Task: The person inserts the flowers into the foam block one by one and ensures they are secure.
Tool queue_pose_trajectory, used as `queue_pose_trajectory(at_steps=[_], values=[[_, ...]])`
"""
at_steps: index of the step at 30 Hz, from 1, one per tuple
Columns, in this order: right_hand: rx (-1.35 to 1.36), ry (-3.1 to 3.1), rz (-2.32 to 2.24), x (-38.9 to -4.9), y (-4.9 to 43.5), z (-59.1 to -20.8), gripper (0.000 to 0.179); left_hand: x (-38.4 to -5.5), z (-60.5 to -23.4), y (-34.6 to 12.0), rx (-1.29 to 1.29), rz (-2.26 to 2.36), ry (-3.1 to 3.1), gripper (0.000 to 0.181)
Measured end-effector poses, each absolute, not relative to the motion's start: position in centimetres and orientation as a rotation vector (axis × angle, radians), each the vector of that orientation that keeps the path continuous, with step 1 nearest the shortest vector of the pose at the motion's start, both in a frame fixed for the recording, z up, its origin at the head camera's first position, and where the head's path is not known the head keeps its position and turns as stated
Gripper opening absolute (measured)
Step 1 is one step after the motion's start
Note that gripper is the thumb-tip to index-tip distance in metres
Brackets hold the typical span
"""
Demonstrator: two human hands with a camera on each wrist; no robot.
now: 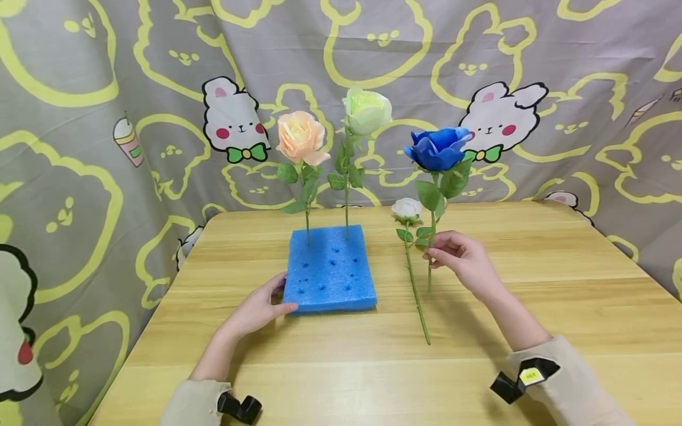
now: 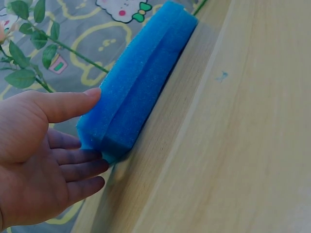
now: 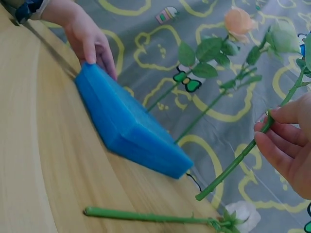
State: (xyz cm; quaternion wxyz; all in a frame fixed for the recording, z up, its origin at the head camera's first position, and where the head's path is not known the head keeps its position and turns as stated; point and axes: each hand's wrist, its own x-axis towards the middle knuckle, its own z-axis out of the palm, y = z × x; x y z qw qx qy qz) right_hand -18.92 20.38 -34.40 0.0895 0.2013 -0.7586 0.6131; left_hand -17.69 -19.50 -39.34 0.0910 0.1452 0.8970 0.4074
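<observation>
My right hand (image 1: 459, 260) pinches the stem of an upright blue artificial rose (image 1: 438, 149) between thumb and fingers. Its lower stem end (image 3: 209, 190) hangs free of the foam. A flat blue foam block (image 1: 330, 266) with several holes lies on the table. At its near left corner, my left hand (image 1: 262, 307) rests with thumb and fairly straight fingers against the sides. A peach rose (image 1: 301, 139) and a pale green rose (image 1: 367, 111) stand in the block's far part.
A white rose (image 1: 407, 210) lies on the wooden table (image 1: 559, 284), between the block and my right hand. Its green stem (image 1: 417, 296) points towards me. Behind the table hangs a grey curtain (image 1: 298, 53) with cartoon figures.
</observation>
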Motion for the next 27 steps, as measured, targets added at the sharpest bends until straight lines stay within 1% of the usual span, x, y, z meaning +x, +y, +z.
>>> queue_pose_trajectory(at_steps=[15, 27], values=[[0.77, -2.252, 1.839, -18.6, 16.2, -33.1, 0.011, -17.8, -39.3, -19.4, 0.452, 1.276, 2.645, 0.08], [0.86, -2.197, 1.924, -19.0, 11.3, -32.0, 0.011, -17.8, -39.4, -19.5, 0.466, 1.229, 2.683, 0.083]])
